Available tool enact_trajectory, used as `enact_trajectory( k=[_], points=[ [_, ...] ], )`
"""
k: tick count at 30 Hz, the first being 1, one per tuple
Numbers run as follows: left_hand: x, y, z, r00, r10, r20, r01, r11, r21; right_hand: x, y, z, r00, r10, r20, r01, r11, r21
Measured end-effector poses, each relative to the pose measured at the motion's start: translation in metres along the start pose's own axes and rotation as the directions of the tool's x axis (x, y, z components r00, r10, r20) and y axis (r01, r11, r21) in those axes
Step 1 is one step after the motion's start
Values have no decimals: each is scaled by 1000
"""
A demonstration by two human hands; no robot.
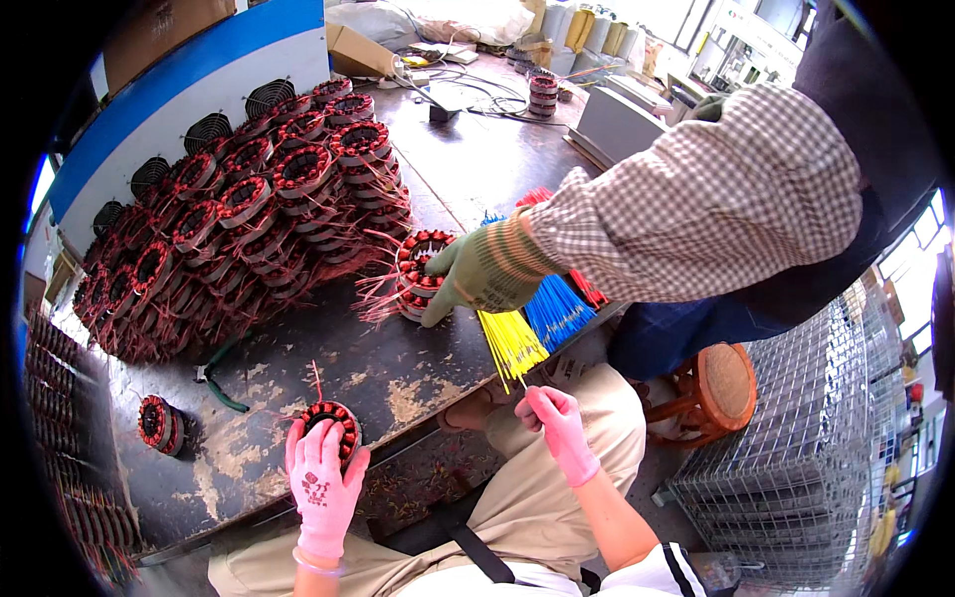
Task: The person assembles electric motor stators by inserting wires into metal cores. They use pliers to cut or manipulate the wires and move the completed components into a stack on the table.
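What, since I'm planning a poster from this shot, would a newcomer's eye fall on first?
Probably the big heap of red-wound rings on the left of the table. Next, the bright yellow wires and blue wires at its right edge, beside another person's green-gloved hand. Then, in the foreground, the pink-gloved left hand on a single ring.

A round wooden stool stands to the right of the right hand, with grey wire mesh farther right. Well ahead of the left hand are a cardboard box and dark cables.
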State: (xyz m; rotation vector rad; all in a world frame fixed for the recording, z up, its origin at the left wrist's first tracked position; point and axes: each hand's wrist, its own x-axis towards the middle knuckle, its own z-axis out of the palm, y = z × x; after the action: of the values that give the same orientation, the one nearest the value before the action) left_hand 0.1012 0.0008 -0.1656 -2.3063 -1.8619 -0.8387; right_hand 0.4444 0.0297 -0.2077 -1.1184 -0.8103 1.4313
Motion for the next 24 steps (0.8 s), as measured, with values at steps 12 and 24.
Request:
enact_trajectory(
  k=[12, 24],
  points=[
    [-13, -13, -58, 998, 57, 35, -55, 996, -68, -91, -43, 54, 928, -248, 279, 351, 832, -430],
    [5, 6, -92, 961, 113, -251, -123, 992, -28, 19, -46, 193, 483, -395, 782, 873, 283, -396]
  ],
)
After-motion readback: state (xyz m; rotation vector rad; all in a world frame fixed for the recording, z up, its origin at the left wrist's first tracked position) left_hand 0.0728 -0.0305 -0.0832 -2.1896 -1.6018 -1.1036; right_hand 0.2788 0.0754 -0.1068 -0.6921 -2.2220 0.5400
